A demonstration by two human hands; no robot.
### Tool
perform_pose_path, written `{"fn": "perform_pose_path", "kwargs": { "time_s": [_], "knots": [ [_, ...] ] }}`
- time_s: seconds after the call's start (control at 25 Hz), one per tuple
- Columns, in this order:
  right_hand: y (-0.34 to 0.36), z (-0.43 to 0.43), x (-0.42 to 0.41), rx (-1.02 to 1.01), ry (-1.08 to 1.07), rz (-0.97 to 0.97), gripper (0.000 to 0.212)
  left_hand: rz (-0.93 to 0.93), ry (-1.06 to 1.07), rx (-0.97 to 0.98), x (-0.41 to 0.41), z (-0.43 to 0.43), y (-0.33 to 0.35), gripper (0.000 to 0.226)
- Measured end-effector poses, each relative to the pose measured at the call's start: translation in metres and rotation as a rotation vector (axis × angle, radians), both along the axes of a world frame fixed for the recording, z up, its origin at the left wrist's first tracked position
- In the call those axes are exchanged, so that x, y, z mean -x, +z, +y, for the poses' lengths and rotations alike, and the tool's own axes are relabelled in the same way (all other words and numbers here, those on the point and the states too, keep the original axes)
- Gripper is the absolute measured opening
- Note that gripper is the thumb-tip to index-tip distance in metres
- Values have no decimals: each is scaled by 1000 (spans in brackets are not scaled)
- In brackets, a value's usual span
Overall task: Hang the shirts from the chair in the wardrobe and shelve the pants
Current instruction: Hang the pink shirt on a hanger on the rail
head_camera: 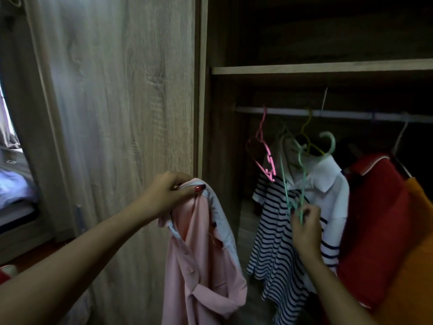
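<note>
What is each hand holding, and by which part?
The left hand grips the pink shirt at its collar. The right hand pinches the lower end of a green hanger.

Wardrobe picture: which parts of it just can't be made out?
Head view only:
- Upper shelf: what is above it is lost in darkness.
- Orange garment: cut off by the right edge.
- Green hanger: its lower end is hidden in the right hand.
- Pink shirt: its hem runs off the bottom edge; the left hand covers the collar.
</note>
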State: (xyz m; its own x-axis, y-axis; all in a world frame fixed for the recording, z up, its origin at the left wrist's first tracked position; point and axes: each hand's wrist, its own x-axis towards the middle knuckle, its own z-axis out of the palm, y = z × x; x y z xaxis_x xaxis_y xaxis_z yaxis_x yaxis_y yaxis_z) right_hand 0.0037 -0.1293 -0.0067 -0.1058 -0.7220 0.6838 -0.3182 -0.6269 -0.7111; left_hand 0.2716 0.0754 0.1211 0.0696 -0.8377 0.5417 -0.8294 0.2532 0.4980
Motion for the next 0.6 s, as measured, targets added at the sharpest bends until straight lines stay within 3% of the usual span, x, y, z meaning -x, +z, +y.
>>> {"fn": "perform_pose_path", "kwargs": {
  "time_s": [0.08,0.2,0.32,0.4,0.52,0.6],
  "knots": [
    [-30,-3,6,-77,-24,-47,14,-11,-8,-21,7,-6,1,48],
    [-38,6,18,-157,-54,-106,5,-11,-23,-25,20,-15,0,37],
    [-35,47,30,-89,-33,-140,16,-18,-50,-30,28,-23,-6,45],
    [-18,80,34,-43,105,-316,22,-21,-77,-39,33,-28,-9,48],
    [28,115,33,0,225,-606,12,-3,-114,-63,43,-33,-11,44],
    [58,130,22,23,351,-701,13,21,-133,-73,49,-35,-11,39]
  ]
}}
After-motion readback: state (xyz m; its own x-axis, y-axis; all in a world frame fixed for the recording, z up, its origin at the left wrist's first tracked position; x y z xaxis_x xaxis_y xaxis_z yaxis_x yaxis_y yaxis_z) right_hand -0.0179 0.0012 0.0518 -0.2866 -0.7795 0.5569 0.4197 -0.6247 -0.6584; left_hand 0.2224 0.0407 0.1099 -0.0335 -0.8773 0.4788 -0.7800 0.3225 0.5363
